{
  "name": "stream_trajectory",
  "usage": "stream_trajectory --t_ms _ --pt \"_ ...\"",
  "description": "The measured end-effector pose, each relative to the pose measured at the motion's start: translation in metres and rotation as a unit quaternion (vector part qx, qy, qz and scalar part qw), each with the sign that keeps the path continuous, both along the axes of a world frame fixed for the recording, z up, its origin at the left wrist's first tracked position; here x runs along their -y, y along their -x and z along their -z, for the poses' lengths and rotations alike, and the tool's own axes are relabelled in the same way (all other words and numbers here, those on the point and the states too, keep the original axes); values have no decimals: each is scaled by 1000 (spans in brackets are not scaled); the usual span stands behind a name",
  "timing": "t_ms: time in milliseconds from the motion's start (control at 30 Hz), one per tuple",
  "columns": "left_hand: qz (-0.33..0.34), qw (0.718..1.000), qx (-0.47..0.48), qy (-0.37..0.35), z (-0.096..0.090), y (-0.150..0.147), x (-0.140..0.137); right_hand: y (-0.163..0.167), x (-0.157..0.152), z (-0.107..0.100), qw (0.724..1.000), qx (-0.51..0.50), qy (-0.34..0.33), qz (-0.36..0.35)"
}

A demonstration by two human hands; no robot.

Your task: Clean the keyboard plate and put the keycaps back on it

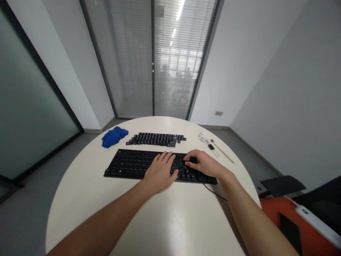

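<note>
From my feed, the black keyboard (pixel 133 163) lies across the middle of the round table (pixel 128 217), under both hands, which hide part of its centre and right side. The left hand (pixel 160 170) rests palm down on it, fingers slightly spread, that grip apart. The right hand (pixel 202 163) has its fingers curled at the right part of the keyboard; thumb and forefinger are near each other, but I cannot tell whether that grip is together on anything. The keyboard's left part is too small for me to make out key by key. Its cable (pixel 215 193) runs out of sight beneath the right forearm.

Beyond it, black keycaps (pixel 151 138) sit in close rows, their legends unreadable to me. A crumpled blue cloth (pixel 114 137) lies to their left. On the right, beside a thin stick (pixel 223 152) with a dark tip, is a pale tangle (pixel 204 138); I cannot tell whether it is a clear packet or loose strands. The orange seat (pixel 269 209) is cut off by the frame and bears a white bar (pixel 317 222).
</note>
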State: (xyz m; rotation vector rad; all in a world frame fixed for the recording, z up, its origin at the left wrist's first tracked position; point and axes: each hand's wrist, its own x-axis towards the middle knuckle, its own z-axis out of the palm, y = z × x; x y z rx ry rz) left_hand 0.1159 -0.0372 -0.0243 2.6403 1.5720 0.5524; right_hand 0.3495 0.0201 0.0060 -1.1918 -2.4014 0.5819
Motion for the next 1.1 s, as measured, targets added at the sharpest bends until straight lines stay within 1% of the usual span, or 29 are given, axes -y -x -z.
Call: stream_trajectory --t_ms 200,333,467,533,767,933,1100 --pt "0 1000 -4 -3 1 1 -1 0 -3 4 1000 -3 -3 6" --pt "5 1000 -10 -19 0 1 0 -1 -2 2 1000 -12 10 10" --pt "46 997 -20 -57 -7 -1 4 -2 1 -5 999 -34 29 2" --pt "67 995 -26 -63 -9 -3 6 -4 1 -7 998 -41 38 0" --pt "79 995 -25 -50 -11 -5 8 -8 -4 -1 998 -55 16 -12" --pt "82 996 -15 -36 -11 -4 7 -10 -8 6 997 -70 31 -7" --pt "76 997 -3 -20 -10 -5 8 -10 -10 7 997 -61 49 9"
